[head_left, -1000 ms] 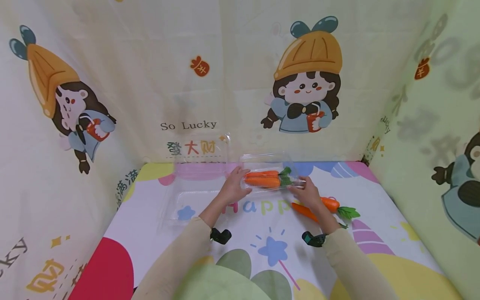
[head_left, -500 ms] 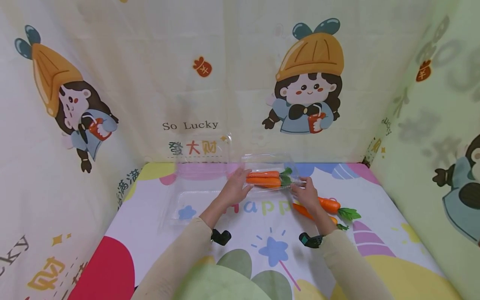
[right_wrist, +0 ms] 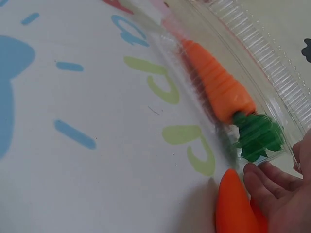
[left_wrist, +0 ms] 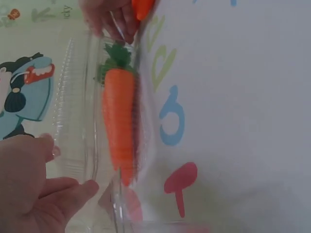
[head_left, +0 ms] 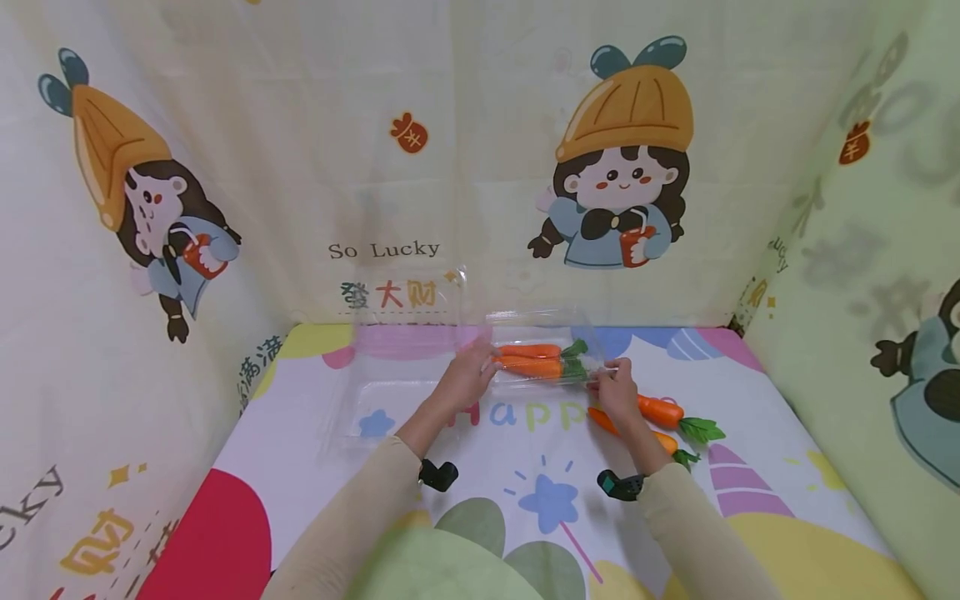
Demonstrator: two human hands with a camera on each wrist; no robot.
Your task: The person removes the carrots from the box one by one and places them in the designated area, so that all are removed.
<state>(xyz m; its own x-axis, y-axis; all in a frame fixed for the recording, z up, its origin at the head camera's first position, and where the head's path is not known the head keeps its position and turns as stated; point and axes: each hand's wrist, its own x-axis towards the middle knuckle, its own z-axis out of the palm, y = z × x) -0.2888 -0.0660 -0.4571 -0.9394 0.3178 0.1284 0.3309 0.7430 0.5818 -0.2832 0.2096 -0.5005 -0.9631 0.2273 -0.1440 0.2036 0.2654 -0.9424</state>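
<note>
Two orange carrots with green tops [head_left: 528, 367] lie side by side in a clear plastic box [head_left: 543, 318] with its lid raised at the back. At the left end of this box, my left hand [head_left: 467, 372] holds its edge between thumb and fingers. My right hand [head_left: 619, 392] pinches the near right corner, close to the carrot leaves. The right wrist view shows the box's ribbed rim [right_wrist: 265, 48] and curled right fingers [right_wrist: 274, 182] at its end. Beside my right forearm, two more carrots [head_left: 660, 412] lie loose on the tabletop.
A second clear plastic container [head_left: 352, 417] lies open to the left, its lid standing against the back wall. Patterned cloth [head_left: 480, 208] encloses the table on the back and sides. The printed cover [head_left: 480, 467] shows letters and a star.
My right hand's fingers have shifted slightly at the box's right corner, and its forearm has moved left, uncovering more of the loose carrots. The left hand has barely moved; the box stays put.
</note>
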